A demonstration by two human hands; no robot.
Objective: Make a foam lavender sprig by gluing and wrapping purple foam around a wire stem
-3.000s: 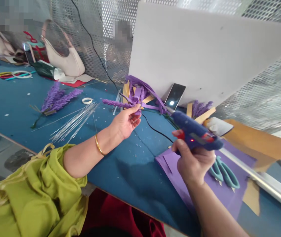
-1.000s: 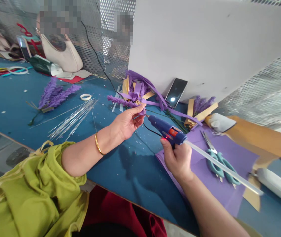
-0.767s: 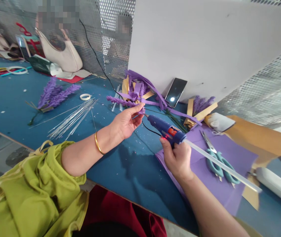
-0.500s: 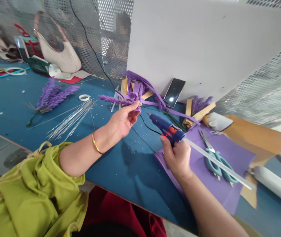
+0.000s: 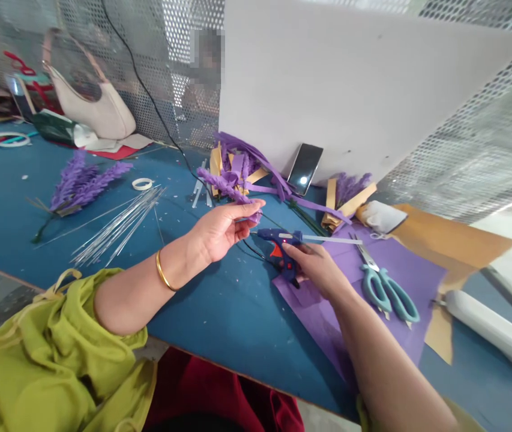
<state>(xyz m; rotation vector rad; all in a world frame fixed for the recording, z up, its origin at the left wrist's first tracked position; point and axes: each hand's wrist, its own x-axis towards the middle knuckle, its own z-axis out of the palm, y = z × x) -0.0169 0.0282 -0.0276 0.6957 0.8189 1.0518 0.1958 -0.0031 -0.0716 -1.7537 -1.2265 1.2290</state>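
My left hand (image 5: 224, 231) is closed, pinching a purple paper lavender stem (image 5: 224, 185) between thumb and fingers. The fluffy stem slants up to the left over the table. Just to the right, my right hand (image 5: 316, 264) is closed on a blue hot glue gun (image 5: 289, 237) with an orange trigger and a small red light. A translucent glue stick (image 5: 332, 239) pokes out of its back end. The gun's nozzle points left, close under my left fingertips; whether it touches them I cannot tell.
Scissors (image 5: 388, 294) lie on purple paper (image 5: 328, 318) at the right. Several thin wires (image 5: 118, 228), a tape roll (image 5: 142, 183) and a lavender bunch (image 5: 80, 183) lie left. A phone (image 5: 305, 168) leans against the white board (image 5: 350, 84). A black cord (image 5: 147, 84) hangs behind.
The glue gun has turned from slanting up-left to nearly level, its handle now downward, and its nozzle has come lower and nearer my left hand. The lavender stem now tilts more steeply.
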